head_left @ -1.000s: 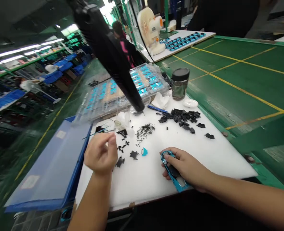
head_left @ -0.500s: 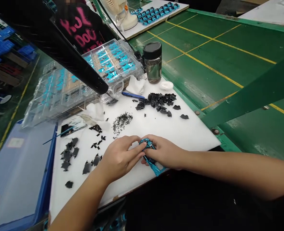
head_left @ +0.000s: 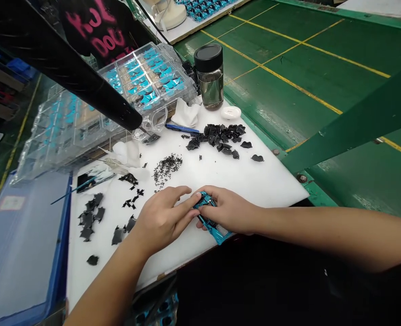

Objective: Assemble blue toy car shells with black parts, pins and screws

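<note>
Left hand (head_left: pixel 163 220) and right hand (head_left: pixel 229 210) press in from both sides on a blue metal frame (head_left: pixel 218 234), steadying it at the near edge of the white bench (head_left: pixel 271 181), with black parts (head_left: pixel 217 138) piled beyond, out of their way.

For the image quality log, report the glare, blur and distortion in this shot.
Head view: the black bar across the upper left is dark and soft, close to the lens; glare lies on the clear plastic parts box; the left hand, right hand and teal part look fairly sharp; wide-angle stretching distorts the frame's edges.
</note>
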